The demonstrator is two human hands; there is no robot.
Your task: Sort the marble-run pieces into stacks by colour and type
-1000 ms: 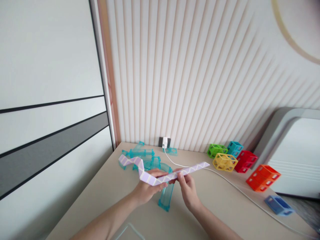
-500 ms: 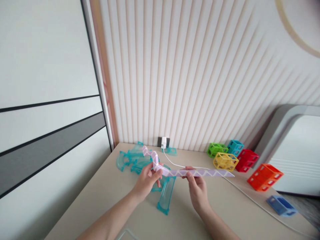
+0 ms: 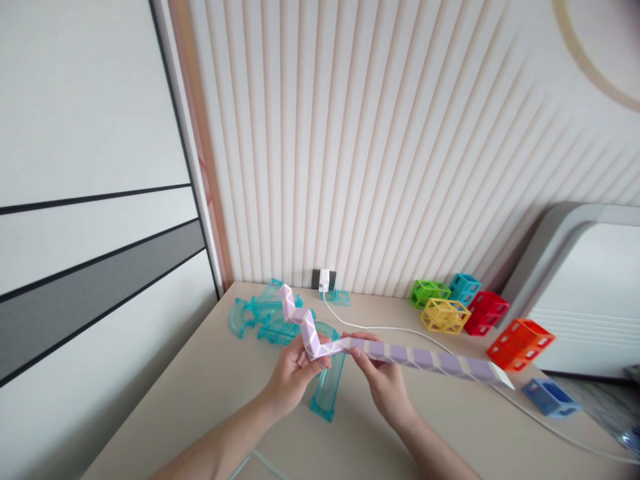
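A lilac and white snake puzzle (image 3: 425,359) is held above the table between both hands. Its left part zigzags upward in several bends, while the right part runs out straight to a pointed white end. My left hand (image 3: 293,377) is closed on the bent part, thumb in front. My right hand (image 3: 383,380) grips the straight part close to the nearest bend, with the long end reaching past it to the right. Behind and below the puzzle lie clear teal plastic track pieces (image 3: 327,390), partly hidden by my left hand.
Open-frame plastic blocks stand at the right: green (image 3: 429,293), yellow (image 3: 445,316), red (image 3: 487,312), orange (image 3: 520,343) and blue (image 3: 550,398). A white charger (image 3: 324,280) sits in the wall socket, its cable (image 3: 395,329) crossing the table (image 3: 200,400) to the right edge.
The straight part has turned, its far end swinging lower and nearer. My right hand has shifted left along the puzzle, closer to my left hand. The view has moved slightly.
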